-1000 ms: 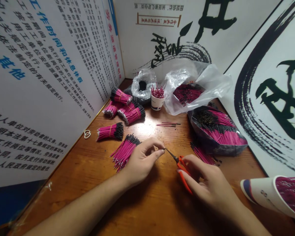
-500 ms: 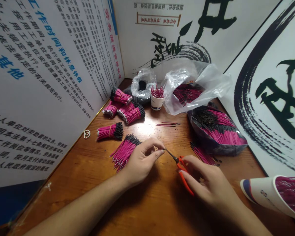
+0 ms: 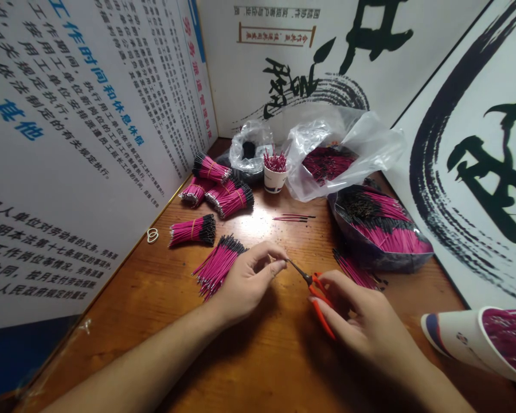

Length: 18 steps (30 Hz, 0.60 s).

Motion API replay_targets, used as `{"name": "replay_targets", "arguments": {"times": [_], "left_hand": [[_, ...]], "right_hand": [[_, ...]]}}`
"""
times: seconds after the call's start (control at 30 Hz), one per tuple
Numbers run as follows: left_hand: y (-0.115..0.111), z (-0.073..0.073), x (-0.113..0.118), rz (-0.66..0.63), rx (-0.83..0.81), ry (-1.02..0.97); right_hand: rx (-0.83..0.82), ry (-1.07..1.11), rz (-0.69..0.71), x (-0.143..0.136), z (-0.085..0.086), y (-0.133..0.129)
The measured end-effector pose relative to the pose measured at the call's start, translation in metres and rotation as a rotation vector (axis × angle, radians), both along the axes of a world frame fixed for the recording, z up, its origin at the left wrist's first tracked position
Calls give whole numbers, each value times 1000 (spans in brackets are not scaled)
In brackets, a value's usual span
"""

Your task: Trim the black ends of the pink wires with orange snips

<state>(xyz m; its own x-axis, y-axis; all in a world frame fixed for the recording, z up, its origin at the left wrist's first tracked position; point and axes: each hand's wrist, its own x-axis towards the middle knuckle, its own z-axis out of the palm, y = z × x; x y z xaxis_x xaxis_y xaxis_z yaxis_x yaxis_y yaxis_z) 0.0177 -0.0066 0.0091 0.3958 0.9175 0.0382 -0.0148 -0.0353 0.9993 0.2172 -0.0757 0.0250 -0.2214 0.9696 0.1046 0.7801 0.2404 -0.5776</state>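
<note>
Almost nothing has moved: your left hand and right hand stay put. Left thumb and finger press together, what's between too tiny to tell, by the tip of the orange scissors your right hand grips. Your left hand hides some of the wire pile. Pink wires sit in the small cup, dark bag and big cut-off cup at right. Table room shows between your arms.
</note>
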Motion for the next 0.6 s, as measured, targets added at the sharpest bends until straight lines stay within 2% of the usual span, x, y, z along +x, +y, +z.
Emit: {"name": "replay_targets", "arguments": {"times": [0.6], "left_hand": [[0, -2, 0, -27, 1, 0]], "right_hand": [[-11, -1, -2, 1, -2, -1]]}}
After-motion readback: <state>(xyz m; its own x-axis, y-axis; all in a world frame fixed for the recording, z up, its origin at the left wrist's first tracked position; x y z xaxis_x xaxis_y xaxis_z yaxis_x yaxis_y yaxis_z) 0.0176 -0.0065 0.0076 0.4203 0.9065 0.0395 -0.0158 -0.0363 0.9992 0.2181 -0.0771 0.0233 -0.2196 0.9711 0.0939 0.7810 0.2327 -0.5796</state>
